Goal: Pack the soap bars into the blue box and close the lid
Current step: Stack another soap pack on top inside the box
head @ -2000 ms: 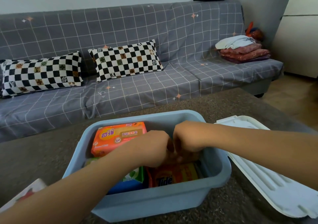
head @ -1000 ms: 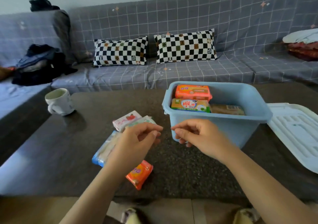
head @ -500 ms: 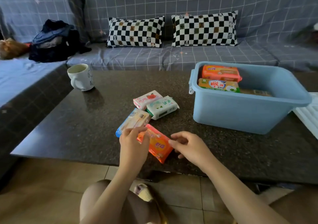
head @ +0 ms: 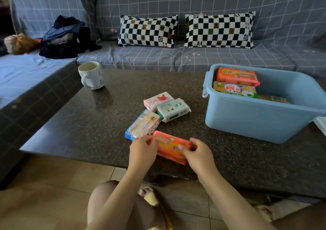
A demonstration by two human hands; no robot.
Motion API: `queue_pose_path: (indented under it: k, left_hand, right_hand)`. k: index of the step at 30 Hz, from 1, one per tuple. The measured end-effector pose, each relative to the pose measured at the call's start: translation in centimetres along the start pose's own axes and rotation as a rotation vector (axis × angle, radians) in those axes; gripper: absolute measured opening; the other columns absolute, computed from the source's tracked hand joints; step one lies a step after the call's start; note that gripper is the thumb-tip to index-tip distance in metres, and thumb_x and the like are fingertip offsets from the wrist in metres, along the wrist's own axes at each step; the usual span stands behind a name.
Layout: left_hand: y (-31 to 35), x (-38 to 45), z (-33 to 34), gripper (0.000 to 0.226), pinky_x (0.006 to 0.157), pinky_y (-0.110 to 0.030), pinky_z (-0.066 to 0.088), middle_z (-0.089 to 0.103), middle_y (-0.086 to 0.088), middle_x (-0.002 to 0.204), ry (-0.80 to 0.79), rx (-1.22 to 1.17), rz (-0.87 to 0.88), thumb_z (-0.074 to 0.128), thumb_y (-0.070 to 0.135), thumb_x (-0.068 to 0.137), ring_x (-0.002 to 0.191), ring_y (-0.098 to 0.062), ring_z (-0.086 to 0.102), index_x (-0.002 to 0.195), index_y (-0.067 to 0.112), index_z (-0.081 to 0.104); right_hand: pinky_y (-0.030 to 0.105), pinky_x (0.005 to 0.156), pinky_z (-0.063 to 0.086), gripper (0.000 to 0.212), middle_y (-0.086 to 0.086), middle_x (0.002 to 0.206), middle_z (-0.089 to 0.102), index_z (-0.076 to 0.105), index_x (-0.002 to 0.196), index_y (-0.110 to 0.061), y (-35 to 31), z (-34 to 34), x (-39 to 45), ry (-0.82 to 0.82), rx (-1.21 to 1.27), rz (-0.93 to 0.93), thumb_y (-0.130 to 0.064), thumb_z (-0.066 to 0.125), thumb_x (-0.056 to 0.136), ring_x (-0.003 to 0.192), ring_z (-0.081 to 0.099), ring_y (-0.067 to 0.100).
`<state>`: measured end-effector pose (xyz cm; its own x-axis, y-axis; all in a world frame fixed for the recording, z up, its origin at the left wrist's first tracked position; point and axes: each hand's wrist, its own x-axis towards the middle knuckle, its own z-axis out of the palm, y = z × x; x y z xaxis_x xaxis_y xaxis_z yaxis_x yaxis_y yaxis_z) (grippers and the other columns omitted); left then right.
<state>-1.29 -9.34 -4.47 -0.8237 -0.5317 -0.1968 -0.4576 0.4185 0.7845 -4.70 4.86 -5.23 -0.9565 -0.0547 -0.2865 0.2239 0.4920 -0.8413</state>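
Observation:
The open blue box [head: 255,118] stands on the dark table at the right, with an orange soap pack [head: 236,76], a yellow-green one [head: 234,89] and more inside. An orange soap bar [head: 172,147] lies near the table's front edge. My left hand [head: 142,152] grips its left end and my right hand [head: 198,154] grips its right end. Behind it lie a blue-edged yellow soap pack [head: 142,124], a white and green bar [head: 173,109] and a pink bar [head: 157,101]. A corner of the white lid [head: 322,124] shows at the right edge.
A white mug [head: 91,75] stands at the table's back left. Behind the table runs a grey grid-patterned sofa [head: 158,56] with two checkered pillows and a dark pile of clothes [head: 65,37]. My knee and the tiled floor lie below the table edge.
My hands left the box and came down to the loose soaps at the table front. Both now hold the orange bar, which only the left touched half a second ago. The view swung left.

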Motion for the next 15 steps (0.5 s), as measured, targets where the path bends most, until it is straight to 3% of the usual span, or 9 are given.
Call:
queue_pose_path:
  k: [4, 11, 15]
  left_hand:
    - [-0.2, -0.7, 0.5, 0.016, 0.058, -0.016, 0.039, 0.059, 0.015, 0.079, 0.056, -0.217, -0.081, 0.058, 0.028, 0.091, 0.069, -0.001, 0.052, 0.102, 0.019, 0.066]
    - [0.1, -0.4, -1.2, 0.018, 0.071, -0.025, 0.047, 0.066, 0.003, 0.095, 0.279, -0.4, -0.053, 0.069, 0.023, 0.083, 0.077, -0.003, 0.059, 0.099, 0.017, 0.064]
    - [-0.3, 0.8, -2.0, 0.026, 0.074, -0.034, 0.055, 0.068, -0.004, 0.097, 0.34, -0.519, -0.116, 0.072, 0.021, 0.081, 0.079, -0.016, 0.066, 0.102, 0.019, 0.057]
  right_hand:
    - [0.034, 0.105, 0.038, 0.061, 0.006, 0.145, 0.045, 0.04, 0.141, -0.012, -0.1, 0.2, 0.4, 0.039, 0.042, -0.019, -0.029, 0.063, 0.087, 0.131, 0.044, 0.021]
    - [0.031, 0.098, 0.046, 0.056, 0.003, 0.133, 0.057, 0.047, 0.137, -0.015, -3.3, 0.4, 2.4, -0.061, 0.165, -0.14, -0.02, 0.066, 0.085, 0.12, 0.054, 0.017]
    - [0.036, 0.102, 0.045, 0.056, 0.003, 0.135, 0.055, 0.05, 0.135, -0.016, -6.4, 1.6, 4.8, -0.172, 0.067, -0.259, -0.02, 0.068, 0.083, 0.122, 0.052, 0.017]
